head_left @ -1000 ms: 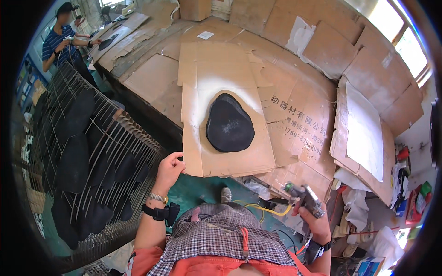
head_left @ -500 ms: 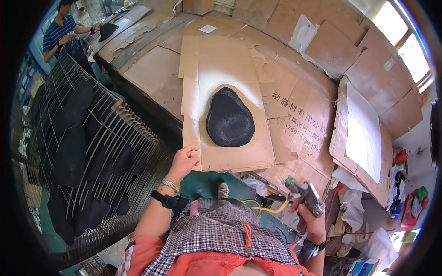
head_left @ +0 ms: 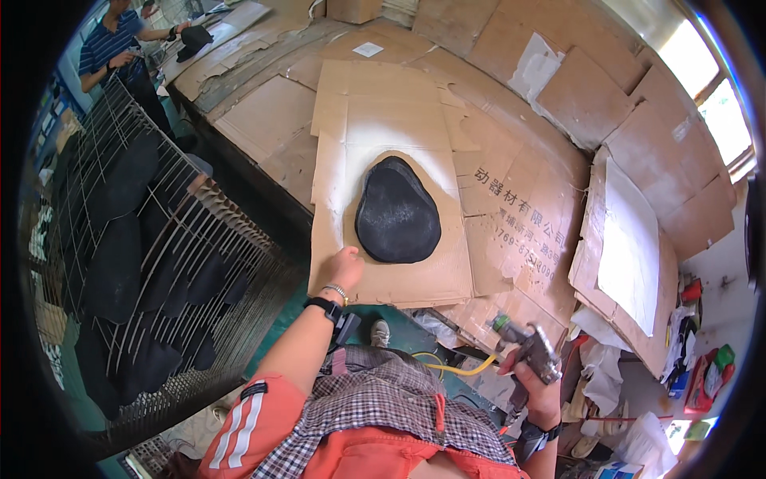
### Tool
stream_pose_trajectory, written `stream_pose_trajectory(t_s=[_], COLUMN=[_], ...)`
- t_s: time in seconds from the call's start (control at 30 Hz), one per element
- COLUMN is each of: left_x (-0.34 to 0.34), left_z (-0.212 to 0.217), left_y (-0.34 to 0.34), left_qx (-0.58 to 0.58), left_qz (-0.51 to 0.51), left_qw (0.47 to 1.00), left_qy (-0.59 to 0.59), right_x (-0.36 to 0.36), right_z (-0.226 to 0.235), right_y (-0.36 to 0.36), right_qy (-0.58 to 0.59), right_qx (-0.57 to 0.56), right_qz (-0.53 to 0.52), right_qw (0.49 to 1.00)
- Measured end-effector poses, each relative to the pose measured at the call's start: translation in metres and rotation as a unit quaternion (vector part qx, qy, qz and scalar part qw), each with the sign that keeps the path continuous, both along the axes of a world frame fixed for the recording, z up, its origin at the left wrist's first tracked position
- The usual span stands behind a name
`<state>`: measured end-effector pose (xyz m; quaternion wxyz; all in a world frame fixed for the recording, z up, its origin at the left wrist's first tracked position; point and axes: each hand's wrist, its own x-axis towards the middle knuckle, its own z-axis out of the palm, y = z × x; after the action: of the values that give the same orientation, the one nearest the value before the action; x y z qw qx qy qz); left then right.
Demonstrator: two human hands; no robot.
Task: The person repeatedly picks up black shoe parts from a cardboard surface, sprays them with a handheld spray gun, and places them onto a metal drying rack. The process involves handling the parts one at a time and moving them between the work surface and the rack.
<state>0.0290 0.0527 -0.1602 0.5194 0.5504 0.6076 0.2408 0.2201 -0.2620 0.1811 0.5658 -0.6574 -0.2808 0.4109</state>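
Pad point(head_left: 398, 212) on cardboard point(head_left: 399, 285), just right of left grip point(head_left: 345, 269), apparently apart.

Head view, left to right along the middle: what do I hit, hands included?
Wire rack → left hand → black pad → spray gun held in the right hand → white sheet. The right hand overlaps the spray gun, so they count as one stop.

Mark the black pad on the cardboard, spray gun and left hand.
Black pad point(head_left: 397, 211): head view, middle of top face.
Spray gun point(head_left: 538, 354): head view, its metal body.
Left hand point(head_left: 344, 269): head view, back of hand.
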Motion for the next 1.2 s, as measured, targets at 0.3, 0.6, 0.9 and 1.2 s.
stream_pose_trajectory(t_s=[0.3,0.6,0.9,1.2], left_x=[0.048,0.061,0.063,0.067], left_z=[-0.006,0.025,0.041,0.060], left_y=[0.004,-0.006,-0.012,-0.011], left_qx=[-0.019,-0.137,-0.154,-0.134], left_qz=[0.093,0.205,0.164,0.186], left_qw=[0.993,0.966,0.972,0.965], left_qy=[0.063,-0.080,-0.066,-0.130], right_x=[0.029,0.044,0.062,0.068], right_z=[0.001,-0.002,0.001,-0.001], right_y=[0.003,0.028,0.002,-0.002], right_qy=[-0.002,-0.049,0.011,0.027], right_qx=[-0.031,-0.045,-0.014,-0.012], right_qz=[0.015,-0.033,-0.041,0.012], right_qw=[0.999,0.997,0.999,0.999])
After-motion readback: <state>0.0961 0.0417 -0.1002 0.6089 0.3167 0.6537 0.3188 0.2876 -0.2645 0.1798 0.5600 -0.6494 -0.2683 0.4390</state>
